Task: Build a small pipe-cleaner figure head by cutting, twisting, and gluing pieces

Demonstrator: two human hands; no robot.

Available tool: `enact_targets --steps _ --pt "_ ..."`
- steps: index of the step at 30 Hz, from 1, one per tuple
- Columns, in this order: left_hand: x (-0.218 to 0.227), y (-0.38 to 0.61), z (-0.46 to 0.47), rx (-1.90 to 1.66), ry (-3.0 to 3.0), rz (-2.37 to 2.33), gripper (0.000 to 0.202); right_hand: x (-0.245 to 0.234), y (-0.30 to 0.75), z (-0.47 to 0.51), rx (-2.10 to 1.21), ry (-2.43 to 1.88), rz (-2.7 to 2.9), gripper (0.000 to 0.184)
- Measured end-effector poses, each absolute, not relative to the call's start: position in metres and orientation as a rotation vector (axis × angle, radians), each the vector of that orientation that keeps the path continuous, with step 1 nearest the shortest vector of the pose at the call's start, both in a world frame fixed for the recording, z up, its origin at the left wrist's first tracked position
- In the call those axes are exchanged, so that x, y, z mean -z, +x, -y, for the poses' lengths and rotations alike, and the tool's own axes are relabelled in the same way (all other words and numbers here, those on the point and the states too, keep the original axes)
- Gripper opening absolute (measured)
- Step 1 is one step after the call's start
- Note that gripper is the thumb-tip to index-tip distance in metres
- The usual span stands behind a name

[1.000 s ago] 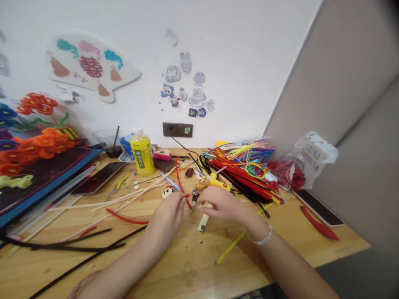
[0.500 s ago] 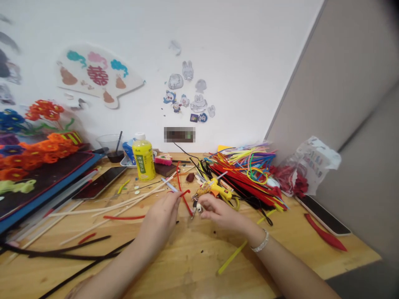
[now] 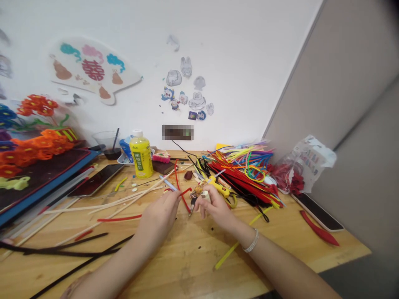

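My left hand is closed in a pinch on a red pipe cleaner, whose bent end sticks out past the fingertips. Curled around a small whitish cylinder is my right hand; the cylinder's exact kind is not clear. Just behind that hand lies a yellow glue gun with a clear stick in its back. Another red pipe cleaner rests on the table between the hands. A small dark item sits near my right fingertips, partly hidden.
A yellow drink bottle stands at the back, beside a phone. Bundled pipe cleaners pile up at the back right, near a plastic bag and another phone. Black strips and orange flowers lie left.
My right hand has taken the whitish cylinder between its fingers and raised it slightly. My left hand still pinches the red pipe cleaner. The whole view has shifted a little.
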State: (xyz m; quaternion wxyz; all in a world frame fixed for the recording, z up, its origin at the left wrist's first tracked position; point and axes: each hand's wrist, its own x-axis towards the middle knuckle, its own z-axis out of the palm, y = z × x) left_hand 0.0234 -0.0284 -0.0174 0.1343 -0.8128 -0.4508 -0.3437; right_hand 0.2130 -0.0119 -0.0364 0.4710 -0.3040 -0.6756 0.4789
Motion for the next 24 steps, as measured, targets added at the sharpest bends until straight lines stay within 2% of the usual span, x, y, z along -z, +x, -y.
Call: enact_targets --steps 6,9,24 --pt "0.0162 0.0231 0.0303 0.902 -2.362 1.270 0.025 0.0373 0.2079 0.0147 -1.005 -0.806 1.662 0.028" --pt "0.0152 0.0240 0.0316 0.896 -2.360 1.260 0.026 0.0391 0.2068 0.0153 -1.063 -0.808 1.700 0.034" --pt "0.0163 0.0270 0.0356 0.886 -2.385 1.191 0.026 0.0324 0.2104 0.0140 -1.095 -0.898 1.790 0.026"
